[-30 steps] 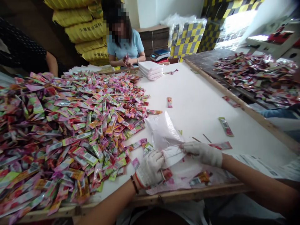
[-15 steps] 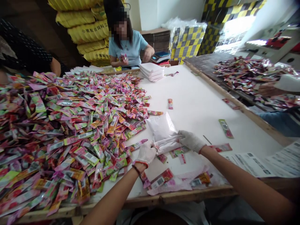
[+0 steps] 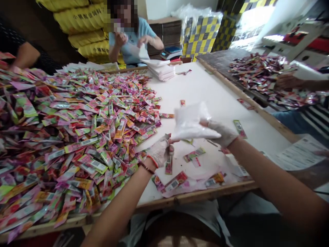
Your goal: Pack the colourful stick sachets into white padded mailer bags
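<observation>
A puffy white plastic bag (image 3: pixel 191 121) is held up over the white tabletop in my right hand (image 3: pixel 222 132), with the thumb on top and the fingers along its right side. My left hand (image 3: pixel 159 151), in a pale glove with bare fingertips, is by the bag's lower left corner. Its fingers are bent and apart, with no clear grip on the bag. Just below it a small printed sachet (image 3: pixel 168 165) lies on the table. Another green and pink sachet (image 3: pixel 194 154) lies beneath the bag.
A big heap of colourful sachets (image 3: pixel 84 123) covers the table's left side. A stack of white bags (image 3: pixel 161 70) stands at the far edge, before a co-worker (image 3: pixel 133 41) in light blue. Beyond the wooden rim (image 3: pixel 239 92) are more sachets and another person's hand (image 3: pixel 289 81).
The white bag has been lifted and turned, its folded edge no longer facing me. My left hand's fingers have loosened from it. Across the table, the co-worker now handles a white bag.
</observation>
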Demonstrator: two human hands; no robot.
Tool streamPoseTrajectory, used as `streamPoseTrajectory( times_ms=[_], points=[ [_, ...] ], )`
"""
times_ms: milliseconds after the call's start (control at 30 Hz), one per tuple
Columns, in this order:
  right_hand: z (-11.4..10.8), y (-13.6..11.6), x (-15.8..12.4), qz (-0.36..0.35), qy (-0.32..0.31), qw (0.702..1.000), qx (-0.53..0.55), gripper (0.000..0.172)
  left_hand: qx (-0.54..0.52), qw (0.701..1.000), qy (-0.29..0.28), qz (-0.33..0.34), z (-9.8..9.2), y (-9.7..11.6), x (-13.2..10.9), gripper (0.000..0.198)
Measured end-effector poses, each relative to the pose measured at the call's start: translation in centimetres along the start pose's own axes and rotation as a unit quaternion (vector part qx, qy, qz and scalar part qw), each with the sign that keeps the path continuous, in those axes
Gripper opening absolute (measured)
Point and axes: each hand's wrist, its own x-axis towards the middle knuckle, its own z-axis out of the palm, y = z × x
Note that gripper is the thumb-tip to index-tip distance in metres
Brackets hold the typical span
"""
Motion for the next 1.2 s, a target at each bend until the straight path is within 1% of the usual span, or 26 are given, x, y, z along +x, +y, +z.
streamPoseTrajectory(
  times_ms=[67,100,133,167,200,233,267,300,333,367,400,433,467,500,533,600,633,700,767,833,900,967,1033,1100,1167,1200],
  points=[
    [-1.5,-1.0,-1.5,-0.063,0.075,0.994,0.049,0.023,0.161,0.987,0.01,0.016,-0.7,-0.8,-1.8,0.017],
    [-2.2,-1.1,-2.4,-0.082,0.091,0.992,0.034,0.027,0.263,0.964,0.006,0.025,-1.1,-1.3,-2.9,0.014],
    [-2.6,-0.9,-3.4,-0.094,0.087,0.992,-0.022,0.031,0.369,0.929,0.001,0.031,-1.5,-1.9,-4.0,0.015],
    [-2.9,-0.3,-4.5,-0.096,0.057,0.988,-0.111,0.033,0.466,0.884,-0.003,0.039,-1.7,-2.6,-5.1,0.02],
    [-2.8,0.5,-5.7,-0.089,0.006,0.971,-0.222,0.032,0.547,0.835,-0.006,0.049,-1.7,-3.2,-6.0,0.024],
    [-2.4,1.5,-6.7,-0.08,-0.054,0.937,-0.337,0.029,0.613,0.788,-0.005,0.058,-1.6,-3.8,-6.8,0.028],
    [-1.9,2.7,-7.7,-0.075,-0.113,0.889,-0.437,0.026,0.661,0.747,0.001,0.066,-1.3,-4.3,-7.4,0.031],
    [-1.1,3.8,-8.5,-0.073,-0.159,0.838,-0.516,0.027,0.694,0.716,0.009,0.076,-0.9,-4.7,-7.7,0.034],
    [-0.4,4.9,-9.1,-0.074,-0.187,0.792,-0.577,0.029,0.714,0.694,0.013,0.088,-0.5,-5.0,-7.9,0.035],
    [0.4,5.9,-9.5,-0.078,-0.198,0.753,-0.623,0.03,0.726,0.68,0.014,0.103,-0.1,-5.1,-8.0,0.033],
    [1.0,6.7,-9.7,-0.085,-0.198,0.723,-0.657,0.029,0.732,0.671,0.002,0.121,0.2,-5.2,-7.9,0.03],
    [1.4,7.3,-9.8,-0.092,-0.198,0.702,-0.677,0.022,0.735,0.663,-0.026,0.139,0.3,-5.3,-7.8,0.025],
    [1.5,7.7,-9.7,-0.1,-0.201,0.691,-0.687,0.015,0.737,0.654,-0.065,0.155,0.4,-5.4,-7.7,0.02],
    [1.5,8.0,-9.5,-0.107,-0.2,0.687,-0.69,0.01,0.74,0.643,-0.104,0.166,0.5,-5.5,-7.5,0.016],
    [1.3,8.1,-9.3,-0.113,-0.195,0.691,-0.687,0.01,0.744,0.631,-0.137,0.17,0.4,-5.6,-7.4,0.016],
    [0.5,8.1,-8.9,-0.112,-0.153,0.72,-0.667,0.012,0.751,0.617,-0.166,0.167,0.3,-5.9,-7.0,0.021],
    [0.0,8.0,-8.7,-0.105,-0.127,0.744,-0.648,0.011,0.749,0.62,-0.167,0.161,0.2,-6.1,-6.8,0.022],
    [-0.9,7.5,-8.4,-0.084,-0.078,0.797,-0.592,0.009,0.736,0.638,-0.171,0.148,0.2,-6.2,-6.4,0.02],
    [-1.2,6.8,-8.2,-0.079,-0.029,0.835,-0.544,0.006,0.726,0.657,-0.147,0.139,0.2,-6.0,-6.3,0.019],
    [-0.9,6.1,-8.2,-0.105,0.036,0.847,-0.52,0.006,0.721,0.668,-0.104,0.153,0.2,-5.8,-6.5,0.021],
    [0.1,5.6,-8.4,-0.138,0.075,0.853,-0.498,0.013,0.725,0.663,-0.085,0.165,0.1,-5.6,-7.0,0.02],
    [1.8,5.5,-8.9,-0.149,0.071,0.861,-0.481,0.028,0.746,0.643,-0.097,0.141,-0.2,-5.6,-7.6,0.017],
    [3.5,5.8,-9.4,-0.155,0.033,0.863,-0.48,0.038,0.765,0.623,-0.115,0.112,-0.5,-5.8,-8.0,0.014],
    [4.8,6.1,-9.4,-0.171,-0.003,0.857,-0.487,0.03,0.763,0.623,-0.116,0.124,-0.9,-6.0,-8.2,0.015],
    [5.3,6.0,-8.8,-0.164,-0.024,0.861,-0.481,0.016,0.747,0.639,-0.097,0.157,-1.3,-6.1,-8.5,0.017],
    [5.4,5.8,-8.4,-0.15,-0.022,0.868,-0.473,0.015,0.738,0.649,-0.082,0.168,-1.5,-6.1,-8.8,0.017]
  ],
)
